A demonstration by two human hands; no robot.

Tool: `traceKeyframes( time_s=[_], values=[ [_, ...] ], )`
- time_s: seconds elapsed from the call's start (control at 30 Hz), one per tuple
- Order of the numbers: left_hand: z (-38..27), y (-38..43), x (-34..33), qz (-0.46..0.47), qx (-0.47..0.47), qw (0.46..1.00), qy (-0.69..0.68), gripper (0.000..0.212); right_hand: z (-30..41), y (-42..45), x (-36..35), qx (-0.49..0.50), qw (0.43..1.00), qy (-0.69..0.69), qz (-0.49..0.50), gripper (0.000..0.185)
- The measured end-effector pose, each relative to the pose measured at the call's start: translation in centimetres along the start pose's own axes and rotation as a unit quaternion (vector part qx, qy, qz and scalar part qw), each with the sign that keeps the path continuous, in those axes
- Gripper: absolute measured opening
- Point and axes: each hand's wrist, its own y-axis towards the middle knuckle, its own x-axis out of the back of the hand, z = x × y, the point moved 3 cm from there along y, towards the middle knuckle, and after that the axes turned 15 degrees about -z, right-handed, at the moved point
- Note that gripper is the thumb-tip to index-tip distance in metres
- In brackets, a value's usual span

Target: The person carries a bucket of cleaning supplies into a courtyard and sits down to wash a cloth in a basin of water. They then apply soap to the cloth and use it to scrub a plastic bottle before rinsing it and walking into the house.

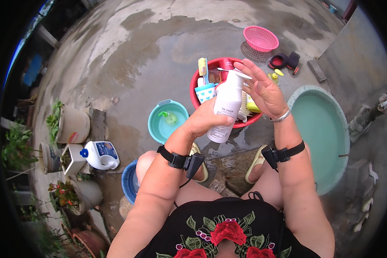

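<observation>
My left hand [201, 119] is wrapped around a white pump bottle [227, 103] that bears printed writing and tilts slightly to the right. Beside the bottle's pump head [242, 74], my right hand [261, 88] is raised with its fingers apart; whether a fingertip touches the pump I cannot tell. Beneath both hands stands a red basin [193, 88]. In it are a cup with blue hearts [205, 92], a yellow-bristled brush [202, 67], a red container [225, 66] and a yellow-green bottle [252, 105]. The bottle and my hands hide part of the basin's contents.
A teal basin [153, 129] holds a green pump bottle [170, 118]. To the right is a large water-filled tub [322, 129]. A pink basket [261, 38] and dark slippers [279, 60] lie farther off. A white jug [101, 155] and potted plants [73, 124] stand left, near a blue basin [129, 180].
</observation>
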Motion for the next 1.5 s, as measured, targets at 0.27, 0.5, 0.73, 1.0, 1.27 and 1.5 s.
traceKeyframes(
  time_s=[0.27, 0.5, 0.73, 1.0, 1.27, 1.5],
  values=[
    [2.9, -0.5, -0.3, 0.198, 0.147, 0.958, -0.148, 0.069, 3.7, -2.4, -1.5, 0.08, 0.961, -0.178, 0.196, 0.051],
    [2.3, 0.4, -1.1, 0.095, 0.072, 0.993, 0.016, 0.065, 3.1, -2.0, -0.3, 0.202, 0.895, -0.39, 0.075, 0.038],
    [2.0, 0.9, -1.3, 0.023, -0.077, 0.952, 0.295, 0.062, 1.8, -1.5, 1.5, 0.104, 0.844, -0.525, -0.031, 0.049],
    [1.5, 0.6, -0.3, -0.033, -0.128, 0.944, 0.302, 0.061, 2.3, -1.7, 1.2, 0.04, 0.967, -0.234, 0.093, 0.056],
    [1.6, 0.4, -0.6, -0.171, -0.18, 0.818, 0.519, 0.058, 1.1, -0.9, 1.4, -0.09, 0.893, -0.43, -0.099, 0.043],
    [0.7, 0.0, -0.5, -0.125, -0.175, 0.889, 0.404, 0.056, 1.8, -1.2, 1.7, 0.067, 0.954, -0.27, 0.114, 0.048]
  ],
)
